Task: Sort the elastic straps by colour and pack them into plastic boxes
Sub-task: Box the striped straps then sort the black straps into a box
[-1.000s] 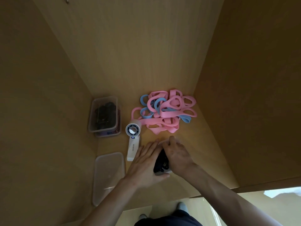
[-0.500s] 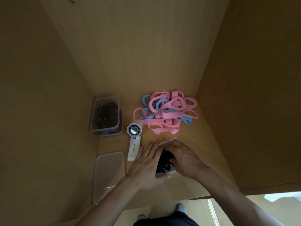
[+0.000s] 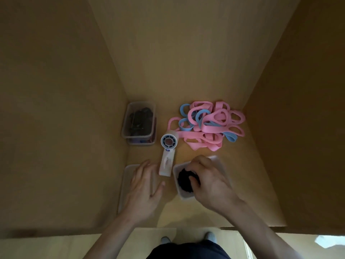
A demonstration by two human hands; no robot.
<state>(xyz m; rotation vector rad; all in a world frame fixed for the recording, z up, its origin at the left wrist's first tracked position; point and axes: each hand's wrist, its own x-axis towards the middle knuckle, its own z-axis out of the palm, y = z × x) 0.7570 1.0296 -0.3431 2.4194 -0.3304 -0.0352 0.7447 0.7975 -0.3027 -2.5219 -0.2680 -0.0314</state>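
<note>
Pink and blue strap pile [image 3: 207, 126] at 12 o'clock from right hand [image 3: 211, 184], well apart; stacked boxes [image 3: 139, 122] of dark straps at 12 o'clock from left hand [image 3: 145, 191]; left hand flat, fingers straight, over clear lid [image 3: 126, 186]; right hand fingers curled round black straps [image 3: 183, 182] inside open box [image 3: 184, 196], 4 o'clock from white fan [image 3: 168, 156]
</note>
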